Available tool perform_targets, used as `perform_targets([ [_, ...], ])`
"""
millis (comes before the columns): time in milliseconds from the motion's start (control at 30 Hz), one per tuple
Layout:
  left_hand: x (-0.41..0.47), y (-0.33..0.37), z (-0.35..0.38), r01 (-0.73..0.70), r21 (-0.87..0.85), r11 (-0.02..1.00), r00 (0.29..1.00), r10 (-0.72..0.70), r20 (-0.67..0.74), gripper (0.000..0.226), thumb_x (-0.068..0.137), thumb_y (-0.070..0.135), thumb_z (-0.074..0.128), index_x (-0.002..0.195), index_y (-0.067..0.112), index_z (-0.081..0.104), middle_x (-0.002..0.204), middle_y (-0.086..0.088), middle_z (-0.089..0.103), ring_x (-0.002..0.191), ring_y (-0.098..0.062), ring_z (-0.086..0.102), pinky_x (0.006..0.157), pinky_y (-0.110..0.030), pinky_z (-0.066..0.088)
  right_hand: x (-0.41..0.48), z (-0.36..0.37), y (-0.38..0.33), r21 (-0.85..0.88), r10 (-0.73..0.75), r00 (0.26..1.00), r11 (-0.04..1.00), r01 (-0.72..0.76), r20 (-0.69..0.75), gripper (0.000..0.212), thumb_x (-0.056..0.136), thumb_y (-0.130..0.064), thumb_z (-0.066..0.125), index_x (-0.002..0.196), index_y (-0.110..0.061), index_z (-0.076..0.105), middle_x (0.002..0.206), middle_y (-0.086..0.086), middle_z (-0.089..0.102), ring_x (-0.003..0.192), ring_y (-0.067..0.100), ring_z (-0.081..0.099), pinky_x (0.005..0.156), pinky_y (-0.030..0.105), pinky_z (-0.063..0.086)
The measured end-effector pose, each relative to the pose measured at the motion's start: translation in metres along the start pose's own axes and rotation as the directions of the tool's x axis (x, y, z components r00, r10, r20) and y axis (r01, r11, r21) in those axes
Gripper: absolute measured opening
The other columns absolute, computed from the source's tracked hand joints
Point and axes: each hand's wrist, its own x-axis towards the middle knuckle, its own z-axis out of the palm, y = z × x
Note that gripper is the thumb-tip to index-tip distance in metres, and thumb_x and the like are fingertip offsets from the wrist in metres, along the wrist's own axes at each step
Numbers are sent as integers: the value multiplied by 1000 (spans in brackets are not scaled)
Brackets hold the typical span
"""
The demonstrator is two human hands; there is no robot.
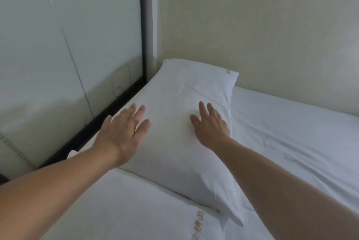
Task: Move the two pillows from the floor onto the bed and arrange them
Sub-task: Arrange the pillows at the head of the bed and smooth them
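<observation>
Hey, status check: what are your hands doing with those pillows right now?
Left hand open, at far pillow's left edge. Right hand open, flat on it. Near pillow beside it on bed. Nothing in the way.

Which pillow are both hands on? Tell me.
The far pillow, the one in the corner by the wall: both the left hand and right hand lie flat on it. The near pillow lies untouched.

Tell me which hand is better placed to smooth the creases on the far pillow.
Right, probably. The right hand lies flat on the far white fabric pillow, its fingertips just below the creases at its middle. The left hand is open near the pillow's left edge, beside the frosted glass panel, farther from them.
</observation>
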Motion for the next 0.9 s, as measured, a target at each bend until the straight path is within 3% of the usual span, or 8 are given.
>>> perform_targets([
  [100,1,1,9,-48,-21,999,997,47,-55,77,82,66,4,151,32,11,161,4,8,145,-12,7,117,-46,6,27,19,-21,-22,-121,989,992,123,81,61,96,-55,21,151,-32,9,161,1,2,145,26,6,115,50,13],
  [167,4,3,12,-44,-34,998,998,42,-38,75,84,67,5,150,33,9,161,5,7,145,-12,6,117,-46,6,32,24,16,-35,150,968,989,-146,200,58,94,-51,21,147,-27,24,157,10,17,141,34,18,111,54,20],
  [233,6,6,11,-45,-44,998,999,44,-26,74,85,67,6,150,34,7,161,5,6,145,-12,6,117,-45,5,19,17,75,-108,420,872,908,-406,252,55,95,-43,22,140,-15,35,145,20,34,129,42,35,106,53,30],
  [333,12,14,0,-31,-85,996,999,29,-21,74,86,66,9,150,30,11,161,2,11,145,-15,12,117,-44,8,-18,-10,134,-200,520,833,851,-486,188,43,94,-34,23,123,-14,46,128,21,43,117,42,42,98,49,37],
  [433,9,29,-15,-11,-147,989,999,6,-36,72,89,62,13,150,24,18,158,-2,21,142,-19,22,116,-45,13,-45,-36,130,-133,408,902,911,-391,141,17,95,-26,29,91,-20,45,108,17,46,109,38,44,87,46,39],
  [600,-31,43,-50,-43,-149,988,999,44,0,65,94,55,21,146,18,29,150,-6,39,130,-26,39,111,-43,25,-100,-56,74,-88,239,965,969,-231,104,50,97,-44,37,142,-22,36,141,11,43,121,33,47,88,44,41],
  [767,-98,20,-95,-65,-10,998,992,65,106,63,95,52,19,146,16,27,149,-7,39,130,-28,39,110,-47,23,-190,-66,-20,-278,40,985,961,9,171,53,96,-50,31,143,-25,30,138,7,46,117,29,48,90,43,41],
  [900,-178,-8,-121,-71,48,996,987,63,146,67,92,55,15,145,17,27,151,-6,36,133,-28,36,111,-50,21,-278,-55,-84,-230,-8,969,971,67,248,59,97,-52,29,147,-22,21,151,7,32,131,30,35,103,44,32],
])
